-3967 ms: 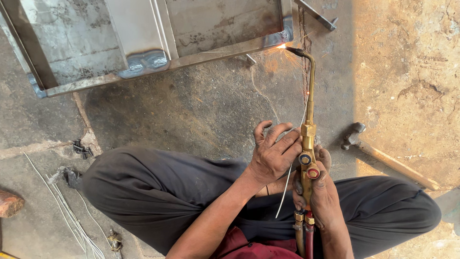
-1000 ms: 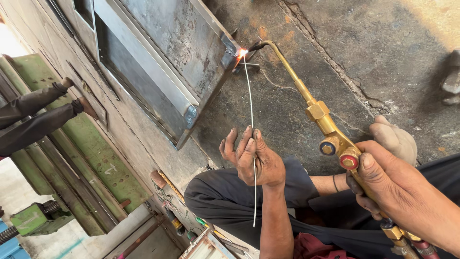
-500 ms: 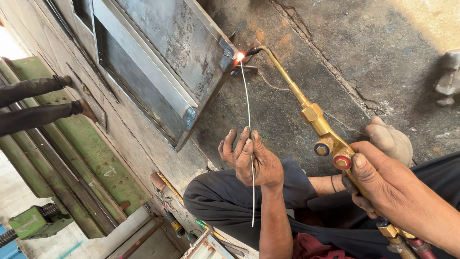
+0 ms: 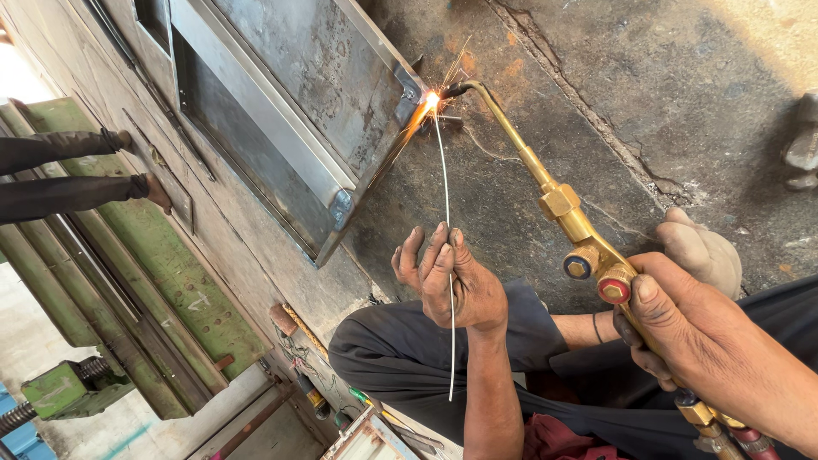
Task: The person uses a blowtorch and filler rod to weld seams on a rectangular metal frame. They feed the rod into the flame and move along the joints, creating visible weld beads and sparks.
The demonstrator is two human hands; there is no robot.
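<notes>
Step in hand: brazing at corner of grey metal frame [image 4: 298,111] lying on concrete floor [image 4: 665,94]. Right hand [image 4: 690,328] closed round brass gas torch [image 4: 562,213]; nozzle tip at frame corner, flame and sparks [image 4: 430,100] showing. Left hand [image 4: 452,281] pinches thin filler rod [image 4: 446,213] between fingers, upper end in flame. Judgement: next move calls for steady rod feed, tip kept on joint.

A metal frame [image 4: 290,128] lies on the floor [image 4: 682,94], left of the torch [image 4: 545,192]. The torch tip meets the frame's right corner, where the filler rod [image 4: 446,230] also ends. The left hand [image 4: 447,281] is left of the right hand [image 4: 690,328], both nearer the person than the frame.
</notes>
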